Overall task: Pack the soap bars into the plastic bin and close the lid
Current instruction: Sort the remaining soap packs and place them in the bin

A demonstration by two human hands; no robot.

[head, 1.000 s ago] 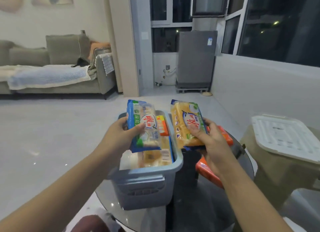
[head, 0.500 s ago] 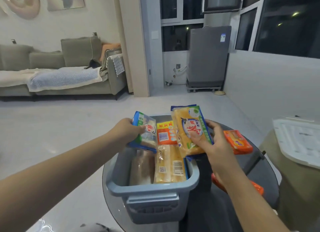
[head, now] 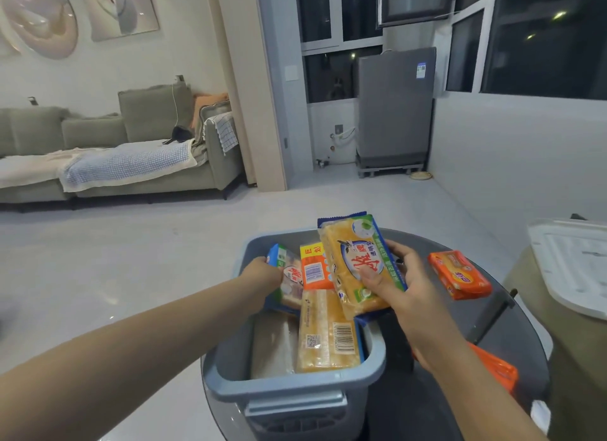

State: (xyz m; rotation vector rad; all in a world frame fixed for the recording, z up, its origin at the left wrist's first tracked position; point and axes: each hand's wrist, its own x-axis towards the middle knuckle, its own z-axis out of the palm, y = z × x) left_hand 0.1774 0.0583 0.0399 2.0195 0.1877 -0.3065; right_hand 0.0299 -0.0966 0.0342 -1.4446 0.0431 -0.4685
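A grey-blue plastic bin (head: 295,386) stands on a round dark glass table (head: 512,329). My left hand (head: 262,276) grips a blue-wrapped soap pack (head: 289,283) low inside the bin's far left. My right hand (head: 404,292) holds a yellow soap pack (head: 358,263) tilted over the bin's right rim. Inside lie a yellow soap pack (head: 325,332), a pale pack (head: 272,345) and an orange-labelled pack (head: 313,266). An orange soap bar (head: 460,274) lies on the table to the right. The white lid (head: 571,263) rests on a stool at far right.
Another orange pack (head: 496,368) lies on the table under my right forearm. A beige stool (head: 578,358) stands right of the table. Farther off are a sofa (head: 108,151), a grey appliance (head: 394,108) and open floor (head: 115,260).
Both hands have lowered their soap packs toward the bin; the left pack has sunk inside its far left. The camera has shifted, so the bin sits lower and more to the right in view.
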